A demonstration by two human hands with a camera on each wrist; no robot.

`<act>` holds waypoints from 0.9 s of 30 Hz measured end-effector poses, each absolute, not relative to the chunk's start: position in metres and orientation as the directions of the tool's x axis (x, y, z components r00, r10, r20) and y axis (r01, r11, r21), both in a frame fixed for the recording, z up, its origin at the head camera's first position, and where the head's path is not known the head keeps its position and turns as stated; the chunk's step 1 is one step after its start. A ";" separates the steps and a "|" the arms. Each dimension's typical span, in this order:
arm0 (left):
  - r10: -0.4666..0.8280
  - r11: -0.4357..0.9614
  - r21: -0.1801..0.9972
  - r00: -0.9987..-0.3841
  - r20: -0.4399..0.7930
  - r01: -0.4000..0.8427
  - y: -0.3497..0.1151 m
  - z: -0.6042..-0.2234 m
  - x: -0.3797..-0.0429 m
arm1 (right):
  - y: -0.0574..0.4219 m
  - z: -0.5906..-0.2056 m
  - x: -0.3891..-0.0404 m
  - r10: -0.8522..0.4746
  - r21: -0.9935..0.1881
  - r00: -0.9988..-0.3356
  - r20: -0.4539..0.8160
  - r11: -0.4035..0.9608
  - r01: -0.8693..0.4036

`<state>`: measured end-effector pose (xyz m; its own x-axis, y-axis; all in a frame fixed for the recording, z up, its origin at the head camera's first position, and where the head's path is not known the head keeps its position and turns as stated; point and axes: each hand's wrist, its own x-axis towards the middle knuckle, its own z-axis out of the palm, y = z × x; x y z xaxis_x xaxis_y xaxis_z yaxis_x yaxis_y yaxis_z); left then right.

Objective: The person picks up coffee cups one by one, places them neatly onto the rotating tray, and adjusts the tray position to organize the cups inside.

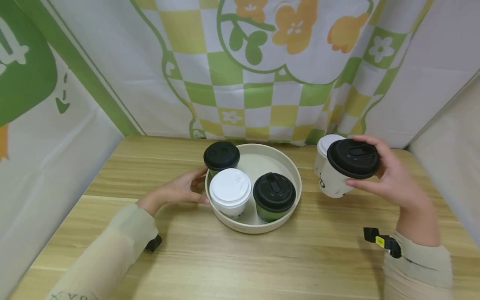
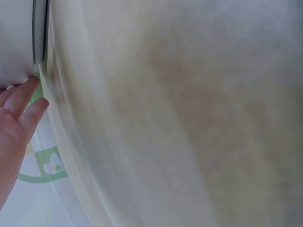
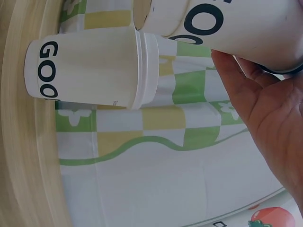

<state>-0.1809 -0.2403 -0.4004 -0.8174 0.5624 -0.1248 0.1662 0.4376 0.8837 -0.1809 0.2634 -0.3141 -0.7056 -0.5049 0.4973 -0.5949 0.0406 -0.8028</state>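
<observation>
My right hand [image 1: 393, 179] grips a white paper coffee cup [image 1: 333, 183] with a black lid, thumb and fingers round it near the lid. In the right wrist view this white cup [image 3: 246, 28] hangs clear of the table, its base showing. Just behind it stands another white cup [image 3: 90, 68] with a white lid. My left hand [image 1: 183, 187] touches the left side of a round cream tray [image 1: 296, 183], fingers spread and fairly straight. In the tray are a white-lidded cup [image 1: 230, 189], a green cup [image 1: 273, 198] with a black lid, and another black-lidded cup [image 1: 221, 156].
The wooden table [image 1: 240, 262] runs under everything. A checked, flowered curtain [image 1: 258, 96] hangs along its back edge, with pale cloth walls [image 1: 75, 137] at both sides. Small black straps with devices [image 1: 386, 241] sit on the wrists.
</observation>
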 end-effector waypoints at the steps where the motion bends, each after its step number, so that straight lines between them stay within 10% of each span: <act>1: 0.566 0.434 0.886 -0.814 -0.128 0.163 -0.241 -0.400 -0.182 | 0.263 -0.314 -0.181 -0.510 -0.803 -0.702 0.497 0.038 -0.595; 14: 0.608 0.420 0.889 -0.784 -0.125 0.183 -0.245 -0.395 -0.184 | 0.258 -0.314 -0.179 -0.522 -0.804 -0.722 0.455 0.109 -0.585; 27: 0.427 0.526 0.834 -0.900 -0.090 0.167 -0.239 -0.394 -0.124 | 0.256 -0.313 -0.176 -0.528 -0.803 -0.724 0.443 0.125 -0.583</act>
